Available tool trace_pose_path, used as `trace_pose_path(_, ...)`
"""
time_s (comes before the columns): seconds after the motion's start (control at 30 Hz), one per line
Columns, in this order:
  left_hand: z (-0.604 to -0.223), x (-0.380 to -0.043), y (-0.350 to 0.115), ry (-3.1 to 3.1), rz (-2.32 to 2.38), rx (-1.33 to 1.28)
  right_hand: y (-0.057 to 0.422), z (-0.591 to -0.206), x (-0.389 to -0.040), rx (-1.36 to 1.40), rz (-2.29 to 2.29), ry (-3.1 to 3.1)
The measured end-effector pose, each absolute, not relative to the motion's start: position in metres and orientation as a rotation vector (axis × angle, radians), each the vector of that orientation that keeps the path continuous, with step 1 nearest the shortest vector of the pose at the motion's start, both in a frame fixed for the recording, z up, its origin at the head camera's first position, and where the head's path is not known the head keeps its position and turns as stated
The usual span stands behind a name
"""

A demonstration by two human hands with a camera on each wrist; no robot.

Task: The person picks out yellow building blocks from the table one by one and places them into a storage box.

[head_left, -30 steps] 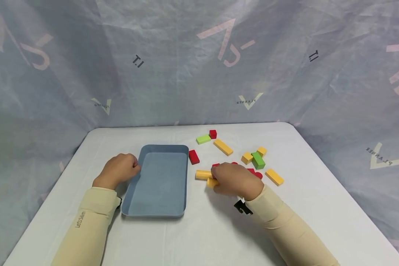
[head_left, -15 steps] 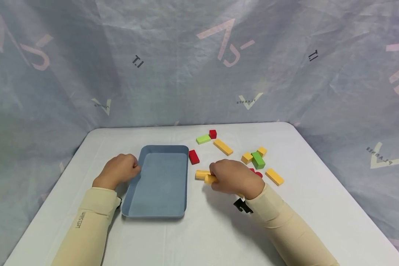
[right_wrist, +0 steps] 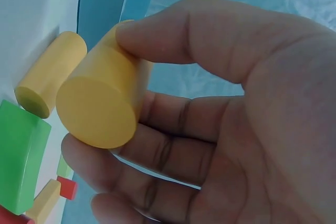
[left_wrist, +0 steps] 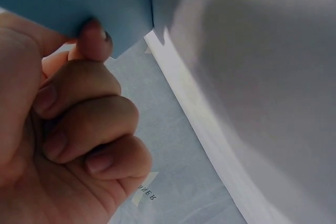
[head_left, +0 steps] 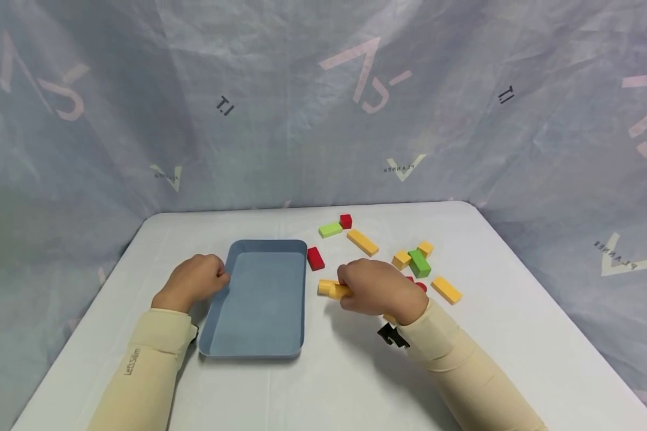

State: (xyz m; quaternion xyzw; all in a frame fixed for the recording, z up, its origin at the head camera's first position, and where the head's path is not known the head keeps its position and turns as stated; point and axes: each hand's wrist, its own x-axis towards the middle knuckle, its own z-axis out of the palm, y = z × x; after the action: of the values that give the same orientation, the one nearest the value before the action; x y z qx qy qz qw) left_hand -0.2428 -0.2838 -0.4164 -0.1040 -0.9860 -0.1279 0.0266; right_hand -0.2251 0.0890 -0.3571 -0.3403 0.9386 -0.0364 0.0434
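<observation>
My right hand (head_left: pixel 380 289) holds a yellow cylinder block (right_wrist: pixel 97 109) between thumb and fingers, a little off the table in the right wrist view. Beside it a second yellow cylinder (right_wrist: pixel 51 74) lies on the table; in the head view the two overlap, and the hand covers much of the held one. On the left, my left hand (head_left: pixel 195 280) pinches the rim of a blue-grey tray (head_left: pixel 259 357). Its thumb and index finger are at the tray wall (left_wrist: pixel 115 9) in the left wrist view, with the other fingers curled.
Around the right hand lie a green block (head_left: pixel 419 263), a yellow block (head_left: pixel 446 290) and yellow cubes (head_left: pixel 401 259). Farther back are a long yellow block (head_left: pixel 362 242), a light green block (head_left: pixel 330 230) and a red cube (head_left: pixel 345 221). A red block (head_left: pixel 316 258) lies beside the tray.
My right hand has risen slightly with the yellow cylinder, whose visible end now overlaps the lying one. The left hand keeps its place on the tray. The head view has tilted a little.
</observation>
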Motion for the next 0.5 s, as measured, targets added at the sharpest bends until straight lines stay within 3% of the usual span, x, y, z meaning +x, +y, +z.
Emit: trace_pose_path(0.5, -0.4194, -0.2408, -0.285, -3.039, -0.418, -0.305, 0.08, -0.3508, -0.2284, -1.057, -0.126, 2.879)
